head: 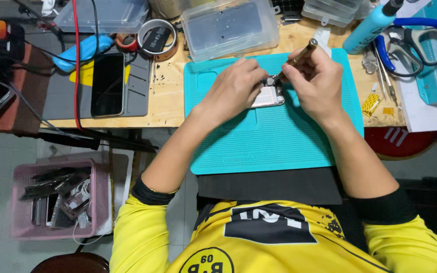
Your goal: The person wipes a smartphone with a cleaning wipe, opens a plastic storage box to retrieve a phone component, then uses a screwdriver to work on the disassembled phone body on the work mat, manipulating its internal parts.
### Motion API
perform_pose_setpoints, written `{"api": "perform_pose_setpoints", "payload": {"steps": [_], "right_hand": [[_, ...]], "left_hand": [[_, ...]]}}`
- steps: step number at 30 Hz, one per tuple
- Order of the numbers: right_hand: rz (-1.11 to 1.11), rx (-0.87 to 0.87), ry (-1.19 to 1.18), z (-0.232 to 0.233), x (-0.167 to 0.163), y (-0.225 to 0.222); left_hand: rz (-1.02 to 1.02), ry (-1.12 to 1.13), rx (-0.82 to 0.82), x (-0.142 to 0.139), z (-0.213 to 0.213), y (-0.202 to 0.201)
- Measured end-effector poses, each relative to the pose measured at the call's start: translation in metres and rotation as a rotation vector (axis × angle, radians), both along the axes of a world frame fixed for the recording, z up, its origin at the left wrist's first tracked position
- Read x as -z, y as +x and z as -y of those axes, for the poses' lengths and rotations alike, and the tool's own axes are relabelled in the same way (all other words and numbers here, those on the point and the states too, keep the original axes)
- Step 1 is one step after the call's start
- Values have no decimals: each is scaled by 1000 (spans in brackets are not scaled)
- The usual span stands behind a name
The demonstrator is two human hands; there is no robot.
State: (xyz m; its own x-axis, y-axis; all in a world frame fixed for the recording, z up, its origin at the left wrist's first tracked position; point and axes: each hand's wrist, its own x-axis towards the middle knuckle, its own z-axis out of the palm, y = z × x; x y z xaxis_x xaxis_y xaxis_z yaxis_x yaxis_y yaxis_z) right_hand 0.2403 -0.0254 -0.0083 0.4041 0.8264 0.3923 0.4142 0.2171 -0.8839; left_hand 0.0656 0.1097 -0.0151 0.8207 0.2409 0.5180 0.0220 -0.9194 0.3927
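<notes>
The opened phone (268,96) lies at the upper middle of the frame on the teal mat (274,146), back already off. The left hand (233,91) pins it down; the right hand (313,78) grips a screwdriver (299,55), tip in its top end, inner parts apparently not yet removed.

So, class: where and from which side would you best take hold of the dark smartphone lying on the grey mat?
Probably by its two long edges, coming from above. The dark smartphone lies flat, screen up, on the grey mat, its long sides bare; a red cable runs close along its left edge, so fingers should straddle it carefully.
</notes>
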Motion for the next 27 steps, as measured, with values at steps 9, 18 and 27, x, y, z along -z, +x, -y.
{"api": "perform_pose_setpoints", "payload": {"steps": [9, 18, 27], "right_hand": [[-96, 58, 5, 1, 9, 0], [-118, 98, 21, 0, 15, 1], [-149, 85, 43, -4, 21, 3]], "left_hand": [[-126, 112, 63, 4, -9, 30], [-226, 258, 117, 4, -21, 50], [-226, 291, 115, 13, -23, 61]]}}
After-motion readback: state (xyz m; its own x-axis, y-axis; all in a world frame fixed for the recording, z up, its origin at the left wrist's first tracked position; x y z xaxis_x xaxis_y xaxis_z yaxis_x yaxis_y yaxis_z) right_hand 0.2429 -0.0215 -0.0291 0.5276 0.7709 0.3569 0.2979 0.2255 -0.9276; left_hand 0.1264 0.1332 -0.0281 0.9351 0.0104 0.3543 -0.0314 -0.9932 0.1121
